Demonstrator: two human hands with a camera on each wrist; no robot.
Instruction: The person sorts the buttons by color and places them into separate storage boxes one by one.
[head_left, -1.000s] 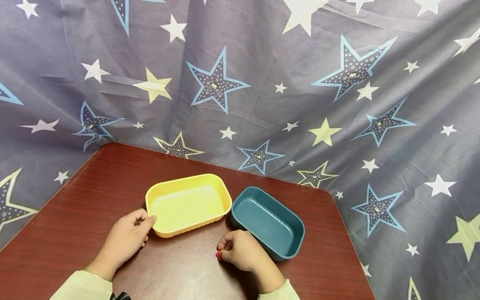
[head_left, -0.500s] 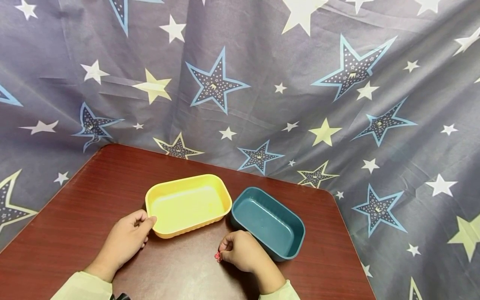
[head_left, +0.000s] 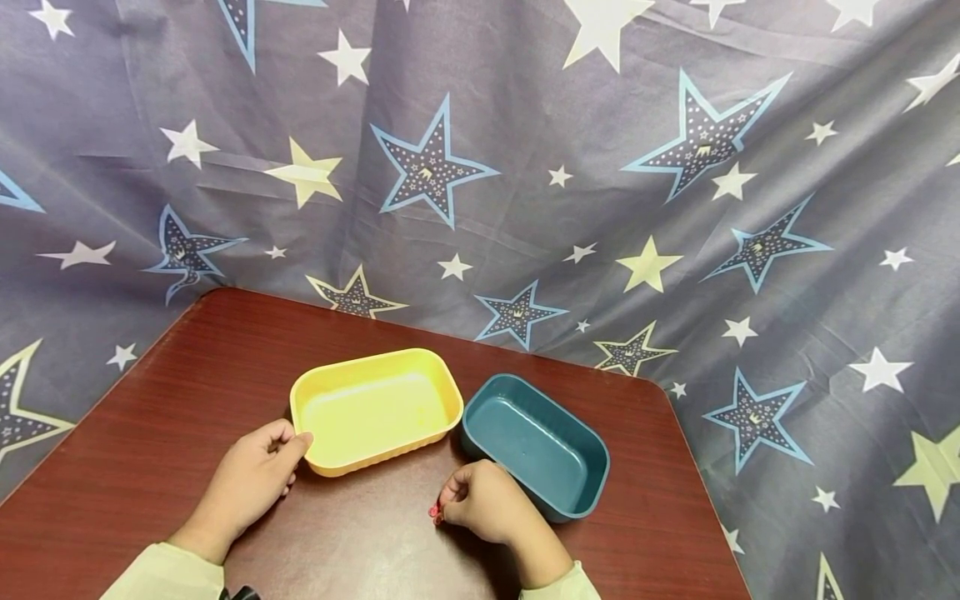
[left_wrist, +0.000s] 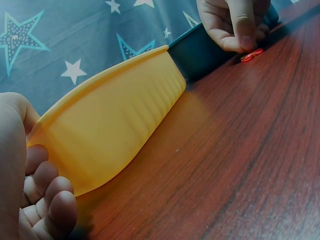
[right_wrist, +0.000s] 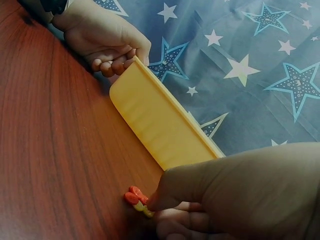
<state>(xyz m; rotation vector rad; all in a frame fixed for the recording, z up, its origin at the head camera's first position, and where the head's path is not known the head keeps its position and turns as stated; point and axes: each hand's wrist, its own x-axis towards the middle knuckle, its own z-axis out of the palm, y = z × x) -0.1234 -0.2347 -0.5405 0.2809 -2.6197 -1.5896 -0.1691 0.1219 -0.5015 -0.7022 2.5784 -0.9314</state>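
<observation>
cloth [head_left: 525,125]: one, star-printed, at the back
table [head_left: 360,533]: one, red-brown
yellow tray [head_left: 378,408]: one
teal tray [head_left: 525,450]: one, just right of the yellow
left hand [head_left: 251,479]: pinching the yellow tray's near left corner
right hand [head_left: 483,504]: narrow, pinching the trinket [right_wrist: 132,196]
trinket: one red-and-yellow cluster, in front of the trays, parts too small to count

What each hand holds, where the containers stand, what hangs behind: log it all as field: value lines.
left hand: pinches the yellow container at its near left corner
right hand: pinches a small red-and-yellow piece close to the table
teal container: upright, right of the yellow container; whether they touch is unclear
table: reddish-brown, wood-grained
backdrop: star-printed grey cloth
</observation>
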